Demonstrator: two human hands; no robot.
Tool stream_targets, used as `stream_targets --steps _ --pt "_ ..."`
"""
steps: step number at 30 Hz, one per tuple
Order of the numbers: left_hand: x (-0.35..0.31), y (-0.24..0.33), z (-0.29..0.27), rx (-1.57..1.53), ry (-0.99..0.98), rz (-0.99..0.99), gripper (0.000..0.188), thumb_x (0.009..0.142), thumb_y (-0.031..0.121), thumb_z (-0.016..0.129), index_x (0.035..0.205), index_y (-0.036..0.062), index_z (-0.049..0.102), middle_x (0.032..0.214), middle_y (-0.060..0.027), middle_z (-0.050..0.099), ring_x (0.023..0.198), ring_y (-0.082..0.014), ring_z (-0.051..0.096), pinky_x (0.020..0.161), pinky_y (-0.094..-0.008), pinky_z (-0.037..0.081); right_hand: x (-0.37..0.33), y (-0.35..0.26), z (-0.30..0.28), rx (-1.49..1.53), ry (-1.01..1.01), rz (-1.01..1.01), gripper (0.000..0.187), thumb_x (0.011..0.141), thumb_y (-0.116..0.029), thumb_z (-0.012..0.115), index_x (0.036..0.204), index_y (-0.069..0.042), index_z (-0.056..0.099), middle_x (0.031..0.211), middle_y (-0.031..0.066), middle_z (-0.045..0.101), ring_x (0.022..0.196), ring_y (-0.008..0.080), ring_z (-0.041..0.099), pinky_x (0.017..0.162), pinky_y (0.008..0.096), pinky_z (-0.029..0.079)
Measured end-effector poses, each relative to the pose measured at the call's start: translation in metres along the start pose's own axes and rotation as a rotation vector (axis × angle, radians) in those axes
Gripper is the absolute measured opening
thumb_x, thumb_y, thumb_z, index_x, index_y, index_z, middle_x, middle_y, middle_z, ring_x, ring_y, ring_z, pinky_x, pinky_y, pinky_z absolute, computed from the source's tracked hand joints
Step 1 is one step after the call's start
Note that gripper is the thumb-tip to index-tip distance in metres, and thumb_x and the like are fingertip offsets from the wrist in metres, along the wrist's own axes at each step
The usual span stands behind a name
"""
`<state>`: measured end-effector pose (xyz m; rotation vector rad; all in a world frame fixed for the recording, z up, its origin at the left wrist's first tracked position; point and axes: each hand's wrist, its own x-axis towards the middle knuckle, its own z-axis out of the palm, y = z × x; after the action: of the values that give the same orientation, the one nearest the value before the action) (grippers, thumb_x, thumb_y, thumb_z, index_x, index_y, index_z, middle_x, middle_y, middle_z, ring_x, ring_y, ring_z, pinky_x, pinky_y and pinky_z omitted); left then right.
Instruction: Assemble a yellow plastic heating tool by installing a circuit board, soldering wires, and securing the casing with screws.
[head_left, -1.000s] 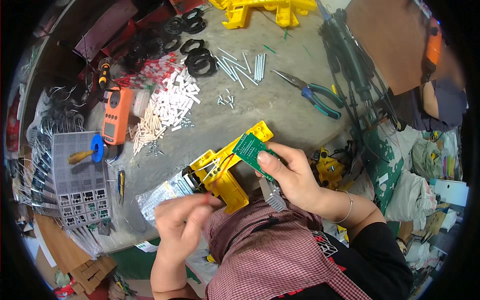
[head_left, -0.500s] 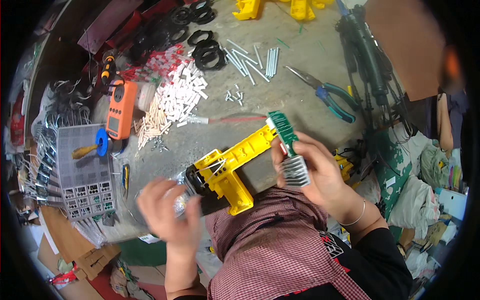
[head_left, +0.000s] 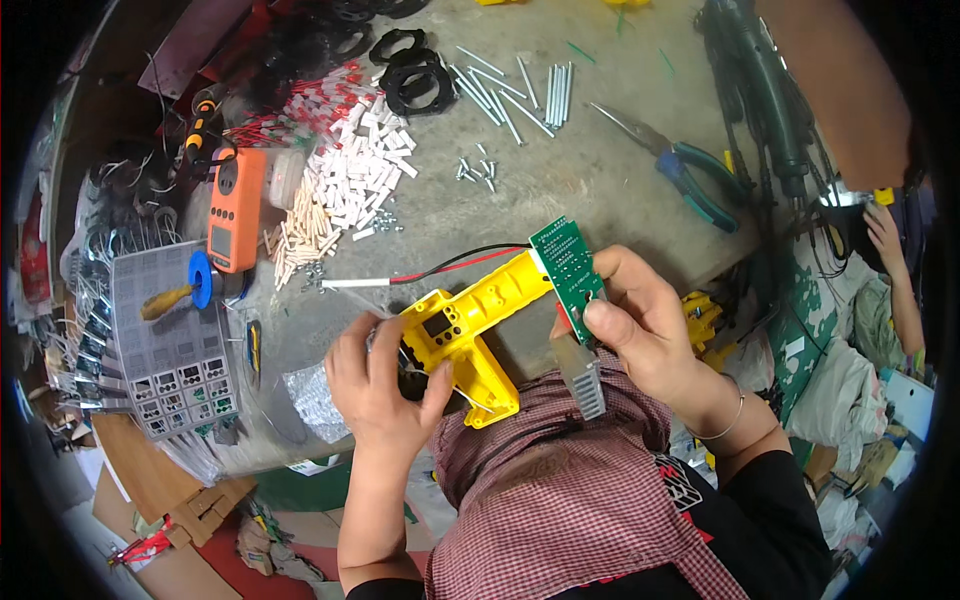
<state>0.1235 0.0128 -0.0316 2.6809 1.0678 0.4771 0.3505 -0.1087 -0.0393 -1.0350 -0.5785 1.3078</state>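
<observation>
My right hand [head_left: 645, 325] holds a green circuit board [head_left: 566, 262] between thumb and fingers, with a finned metal heat sink [head_left: 585, 385] hanging from its lower end. A red and a black wire [head_left: 452, 258] run left from the board to a white sleeve [head_left: 357, 283]. Below the wires is a yellow plastic housing half [head_left: 495, 297], shaped like a power tool with a handle; its right end meets the board in this view. My left hand [head_left: 390, 385] is closed around the housing's left end, hiding most of a dark part there. Thin white leads lie in the handle.
Crumpled silvery wrap [head_left: 318, 400] lies left of my left hand. Beyond are white sleeves [head_left: 365, 155], long bolts [head_left: 500, 100], small screws [head_left: 477, 170], pliers [head_left: 680, 170], black rings [head_left: 415, 85] and an orange meter [head_left: 236, 210]. At far right shows another person's hand [head_left: 884, 235].
My left hand has moved right from over the silvery wrap onto the housing's left end. My right hand has turned the board, showing more of its green face.
</observation>
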Motion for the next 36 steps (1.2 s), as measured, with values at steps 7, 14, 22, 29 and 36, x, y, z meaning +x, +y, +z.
stream_targets --steps 7,14,22,29,36 --pt "0.011 -0.015 0.001 -0.017 -0.017 0.1 0.051 0.071 0.024 0.07 0.112 -0.0015 0.054 0.097 -0.019 0.055 0.085 -0.0381 0.052 0.078 -0.0444 0.042 0.005 -0.001 0.005 -0.164 0.039 -0.045 0.027 0.099 -0.023 0.057 0.114 -0.002 0.05 0.09 0.0004 0.058 0.073 0.003 0.052 0.061 0.0216 0.045" --pt "0.01 -0.02 -0.016 -0.259 0.076 -0.092 0.058 0.069 0.024 0.074 0.117 -0.0028 0.055 0.103 -0.0159 0.056 0.096 -0.0303 0.054 0.088 -0.0394 0.044 0.003 0.008 0.005 -0.129 0.063 -0.121 0.029 0.098 -0.024 0.06 0.113 -0.001 0.052 0.079 0.0017 0.057 0.068 0.004 0.051 0.06 0.0221 0.041" --pt "0.065 0.04 -0.05 0.072 0.034 0.32 0.025 0.095 0.017 0.056 0.108 -0.0034 0.063 0.101 -0.017 0.065 0.092 -0.028 0.062 0.082 -0.0379 0.048 -0.003 0.011 0.004 -0.288 -0.023 -0.21 0.028 0.094 -0.021 0.063 0.111 -0.001 0.054 0.073 0.0055 0.059 0.064 0.0069 0.055 0.055 0.026 0.042" --pt "0.069 0.035 -0.057 -1.114 -0.572 -0.625 0.039 0.099 0.031 0.053 0.101 -0.0052 0.066 0.067 0.0007 0.052 0.057 -0.0052 0.039 0.051 -0.0202 0.028 0.001 0.011 -0.002 -0.569 0.042 -0.473 0.027 0.091 -0.017 0.067 0.108 0.001 0.054 0.081 0.0107 0.061 0.06 0.0162 0.058 0.056 0.0288 0.045" --pt "0.069 0.029 -0.051 -1.051 -0.601 -0.432 0.021 0.093 0.017 0.065 0.095 -0.0039 0.064 0.074 -0.0021 0.058 0.065 -0.0078 0.049 0.056 -0.0222 0.039 -0.002 0.012 -0.005 -0.419 0.018 -0.303 0.025 0.093 -0.019 0.065 0.105 0.001 0.054 0.078 0.009 0.059 0.061 0.0112 0.054 0.054 0.0267 0.041"
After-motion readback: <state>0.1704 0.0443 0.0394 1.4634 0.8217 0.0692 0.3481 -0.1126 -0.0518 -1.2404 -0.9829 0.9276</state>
